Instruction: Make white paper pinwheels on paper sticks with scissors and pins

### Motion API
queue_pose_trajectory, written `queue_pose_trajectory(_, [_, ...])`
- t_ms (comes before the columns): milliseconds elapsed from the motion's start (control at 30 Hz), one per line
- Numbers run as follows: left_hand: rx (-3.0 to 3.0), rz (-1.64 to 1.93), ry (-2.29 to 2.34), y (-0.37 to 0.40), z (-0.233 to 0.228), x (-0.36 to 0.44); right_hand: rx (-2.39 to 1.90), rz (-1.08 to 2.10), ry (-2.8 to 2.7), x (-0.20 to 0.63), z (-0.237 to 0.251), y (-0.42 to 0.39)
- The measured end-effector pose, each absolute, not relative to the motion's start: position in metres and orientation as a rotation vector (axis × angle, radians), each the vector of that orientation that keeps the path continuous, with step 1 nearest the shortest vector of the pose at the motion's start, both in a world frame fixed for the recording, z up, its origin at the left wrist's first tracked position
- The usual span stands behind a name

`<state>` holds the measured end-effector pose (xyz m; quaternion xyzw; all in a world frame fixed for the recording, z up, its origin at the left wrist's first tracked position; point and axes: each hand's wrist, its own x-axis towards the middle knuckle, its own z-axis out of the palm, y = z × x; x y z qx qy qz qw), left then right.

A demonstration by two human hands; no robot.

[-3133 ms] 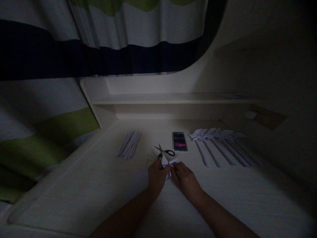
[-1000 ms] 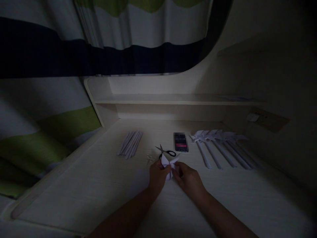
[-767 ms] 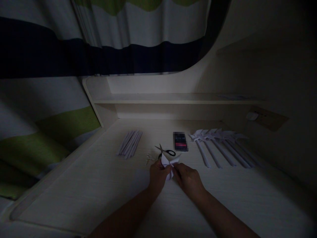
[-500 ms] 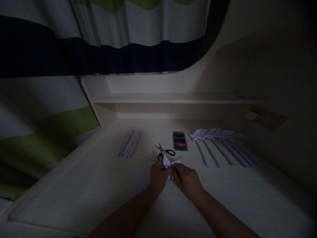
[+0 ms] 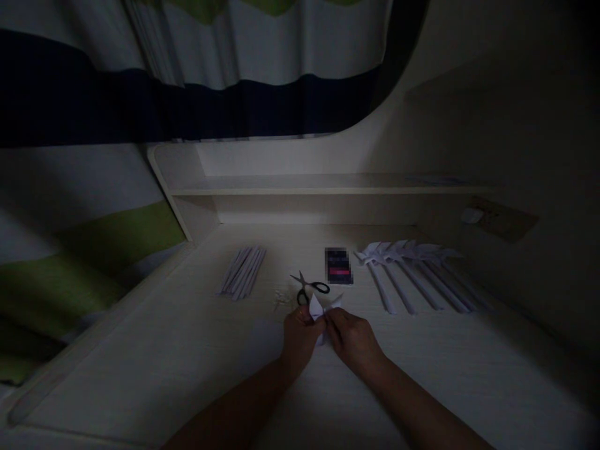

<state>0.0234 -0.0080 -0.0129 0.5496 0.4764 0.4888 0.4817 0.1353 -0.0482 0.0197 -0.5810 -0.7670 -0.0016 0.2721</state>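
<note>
Here, we hold a small piece of folded white paper (image 5: 316, 305) with pointed flaps between our two hands, in front of us near the middle of the pale, wood-grained tabletop (image 5: 187, 350). Two of its tips point away from us, spreading into a V: the left one stands nearly straight ahead, the other slants off to the right. A further bit of the paper shows below our fingers, so the visible part runs roughly away from us; with so much covered, we cannot be sure of its long axis. Our left hand (image 5: 299, 336) pinches the paper from the left, thumb laid across it, its fingers curled with hardly any gap. Our right hand (image 5: 354, 337) meets it from the right, fingers bunched narrowly and pinching at its middle; the exact contact is too dark to make out. Just beyond lie opened black-handled metal scissors (image 5: 320, 287), blades aimed to the far left, with small pale scraps (image 5: 282, 299) beside them. Farther left lies a bundle of slim rolled white paper sticks (image 5: 241, 273).
</note>
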Motion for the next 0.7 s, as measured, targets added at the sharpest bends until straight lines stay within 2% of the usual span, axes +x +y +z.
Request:
queue_pose_trajectory(233, [1.377,1.196,1.193,-0.003,-0.011,0.02,-1.599,-0.045,-2.098,0.135,0.017,-0.049])
queue_pose_trajectory(400, [1.19,1.22,1.109,0.003,-0.001,0.017,-1.48,0.073,-1.847,0.147,0.022,-0.052])
queue_pose_trajectory(567, [1.031,1.207,0.908,0.004,0.002,0.017,-1.457,0.34,-1.53,0.163,0.023,-0.042])
queue_pose_trajectory(700, [1.022,1.183,0.809,0.001,0.002,0.017,-1.291,0.827,-1.346,0.163,0.015,-0.031])
